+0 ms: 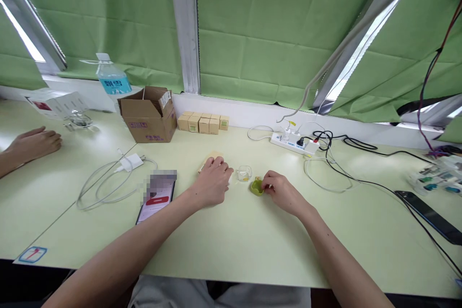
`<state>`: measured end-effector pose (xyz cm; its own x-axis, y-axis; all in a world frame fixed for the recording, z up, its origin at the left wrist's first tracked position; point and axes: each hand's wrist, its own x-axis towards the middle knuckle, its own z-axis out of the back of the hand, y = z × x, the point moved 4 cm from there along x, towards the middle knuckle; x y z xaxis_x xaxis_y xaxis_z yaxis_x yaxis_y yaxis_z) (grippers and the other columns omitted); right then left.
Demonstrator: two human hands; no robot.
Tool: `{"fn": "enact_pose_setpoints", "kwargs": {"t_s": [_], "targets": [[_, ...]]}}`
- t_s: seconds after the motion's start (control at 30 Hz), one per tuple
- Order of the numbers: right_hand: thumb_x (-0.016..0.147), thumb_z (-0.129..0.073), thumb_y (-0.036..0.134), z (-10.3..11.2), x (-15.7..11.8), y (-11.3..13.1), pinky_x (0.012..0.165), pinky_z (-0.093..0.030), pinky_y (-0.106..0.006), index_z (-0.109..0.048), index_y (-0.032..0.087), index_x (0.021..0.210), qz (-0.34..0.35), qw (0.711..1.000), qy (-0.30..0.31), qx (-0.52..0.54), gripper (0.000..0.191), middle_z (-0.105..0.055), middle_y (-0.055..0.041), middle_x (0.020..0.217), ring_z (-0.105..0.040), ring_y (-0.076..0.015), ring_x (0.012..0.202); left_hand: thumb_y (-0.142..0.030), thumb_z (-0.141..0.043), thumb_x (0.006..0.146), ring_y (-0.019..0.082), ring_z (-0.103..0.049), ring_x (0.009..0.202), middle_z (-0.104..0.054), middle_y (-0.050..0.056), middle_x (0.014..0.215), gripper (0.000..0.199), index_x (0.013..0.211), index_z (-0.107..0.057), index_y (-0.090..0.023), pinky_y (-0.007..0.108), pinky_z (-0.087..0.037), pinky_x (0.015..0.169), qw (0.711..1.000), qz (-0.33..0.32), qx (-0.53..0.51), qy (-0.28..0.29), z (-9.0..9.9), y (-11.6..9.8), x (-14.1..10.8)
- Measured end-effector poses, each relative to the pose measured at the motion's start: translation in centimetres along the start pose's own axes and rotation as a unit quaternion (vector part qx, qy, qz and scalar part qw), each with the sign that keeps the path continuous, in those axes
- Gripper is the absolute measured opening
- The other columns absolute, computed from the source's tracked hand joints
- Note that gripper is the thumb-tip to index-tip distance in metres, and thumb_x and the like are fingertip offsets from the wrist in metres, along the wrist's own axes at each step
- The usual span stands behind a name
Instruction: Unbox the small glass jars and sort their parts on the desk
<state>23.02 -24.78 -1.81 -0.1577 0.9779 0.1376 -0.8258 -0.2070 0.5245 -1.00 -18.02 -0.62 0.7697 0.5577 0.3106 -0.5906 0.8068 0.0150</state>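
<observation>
My right hand (282, 191) pinches the right edge of a small green, shallow, cup-like piece (257, 187) just above or on the table. Left of it stands a small clear plastic container (244, 173) with a bit of yellow low on its front. My left hand (212, 182) is closed, palm down, with its fingers curled beside the container. A scrap of something whitish shows at its fingertips, too covered to name. Behind that hand, partly hidden by it, lies a small tan cardboard box (206, 159).
Several small tan boxes (204, 123) line the wall beside an open brown carton (148, 118). A phone (157, 197) and white charger (130, 162) lie left. A power strip (294, 143) with cables and a dark phone (429, 215) are right. Another person's hand (36, 143) rests far left.
</observation>
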Motion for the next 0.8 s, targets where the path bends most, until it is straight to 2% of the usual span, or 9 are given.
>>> {"fn": "enact_pose_setpoints", "kwargs": {"t_s": [0.13,0.23,0.37,0.47,0.6,0.8], "targets": [[0.085,-0.048,0.000,1.0,0.7,-1.4,0.073,-0.049,-0.030,-0.072,0.024,0.086,-0.011,0.999,-0.039,0.012,0.033,-0.069,-0.0037,0.102,-0.066,-0.0174,0.084,-0.018,-0.070,0.084,0.033,-0.052,0.113,-0.071,0.014,0.103,0.019,0.102,-0.067,-0.020,0.048,-0.033,0.096,1.000,0.006,0.013,0.018,-0.5,0.3,0.0],[0.086,-0.049,0.003,1.6,1.9,-2.6,0.077,-0.052,-0.031,-0.073,0.024,0.094,-0.016,0.997,-0.072,0.036,0.032,-0.071,-0.0046,0.102,-0.067,-0.0189,0.090,-0.016,-0.067,0.086,0.033,-0.052,0.111,-0.071,0.014,0.102,0.016,0.101,-0.069,-0.021,0.048,-0.032,0.096,1.000,0.003,0.009,0.020,-0.8,0.4,0.1],[0.084,-0.055,0.007,0.5,3.8,-3.8,0.081,-0.054,-0.032,-0.078,0.026,0.107,-0.003,0.995,-0.015,0.099,0.038,-0.073,-0.0051,0.111,-0.067,-0.0187,0.094,-0.016,-0.066,0.088,0.032,-0.052,0.112,-0.071,0.014,0.102,0.015,0.102,-0.069,-0.020,0.048,-0.032,0.096,1.000,-0.005,0.010,0.012,-0.9,0.4,0.2],[0.080,-0.057,0.007,-0.8,4.8,-4.3,0.084,-0.056,-0.031,-0.081,0.025,0.103,0.009,0.989,0.019,0.144,0.037,-0.072,-0.0057,0.114,-0.068,-0.0176,0.095,-0.016,-0.065,0.089,0.031,-0.052,0.112,-0.071,0.013,0.101,0.012,0.100,-0.069,-0.020,0.048,-0.033,0.095,1.000,-0.007,0.011,0.009,-0.9,0.3,0.2],[0.078,-0.059,0.008,-1.7,5.1,-4.9,0.086,-0.056,-0.031,-0.078,0.021,0.091,0.010,0.988,0.022,0.155,0.027,-0.073,-0.0058,0.106,-0.069,-0.0172,0.093,-0.015,-0.064,0.090,0.031,-0.053,0.113,-0.072,0.012,0.103,0.012,0.100,-0.067,-0.020,0.048,-0.035,0.094,1.000,-0.008,0.000,-0.011,-0.7,0.2,0.3],[0.083,-0.064,0.024,-0.4,5.1,-4.4,0.073,-0.052,-0.031,-0.069,0.020,0.085,-0.012,0.989,-0.011,0.145,0.007,-0.073,-0.0019,0.086,-0.064,-0.0166,0.077,-0.015,-0.066,0.090,0.031,-0.053,0.115,-0.072,0.011,0.105,0.015,0.104,-0.066,-0.020,0.048,-0.036,0.094,0.999,-0.009,-0.014,-0.028,-0.3,0.2,0.3]]}}
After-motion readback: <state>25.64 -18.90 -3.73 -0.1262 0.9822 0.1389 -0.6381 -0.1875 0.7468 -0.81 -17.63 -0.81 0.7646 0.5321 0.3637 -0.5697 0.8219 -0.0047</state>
